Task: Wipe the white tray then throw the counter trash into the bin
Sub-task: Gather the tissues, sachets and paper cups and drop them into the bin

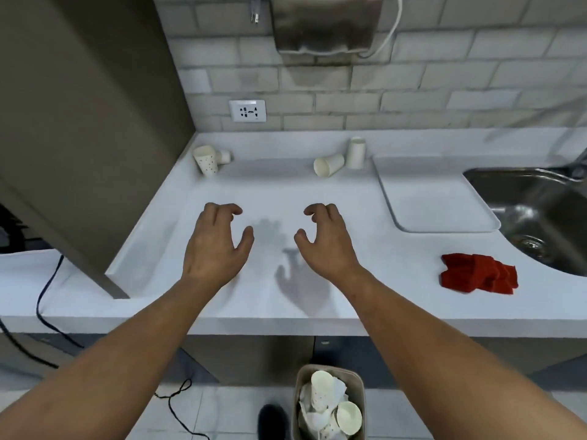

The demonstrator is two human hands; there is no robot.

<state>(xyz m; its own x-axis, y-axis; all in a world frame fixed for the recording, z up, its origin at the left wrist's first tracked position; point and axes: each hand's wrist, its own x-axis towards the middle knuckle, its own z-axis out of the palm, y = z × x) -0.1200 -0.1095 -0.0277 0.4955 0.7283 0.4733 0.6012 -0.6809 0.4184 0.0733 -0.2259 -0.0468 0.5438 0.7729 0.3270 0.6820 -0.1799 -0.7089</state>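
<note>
A white tray [435, 198] lies flat on the counter beside the sink, with nothing on it. A crumpled red cloth [479, 274] sits in front of it near the counter's edge. Paper cups stand and lie at the back: a dotted cup [205, 161] with a small one [224, 156] in the left corner, a tipped cup [328, 165] and an upright cup [356, 153] near the tray. My left hand [216, 242] and my right hand [324, 239] hover over the middle of the counter, fingers loosely curled, holding nothing. A bin [358, 384] on the floor below holds several used cups.
A steel sink [540, 214] is set into the counter at the right. A tall brown cabinet [89, 122] blocks the left side. A wall socket [247, 111] and a metal dispenser [327, 23] are on the tiled wall. A black cable [47, 290] hangs off the left counter.
</note>
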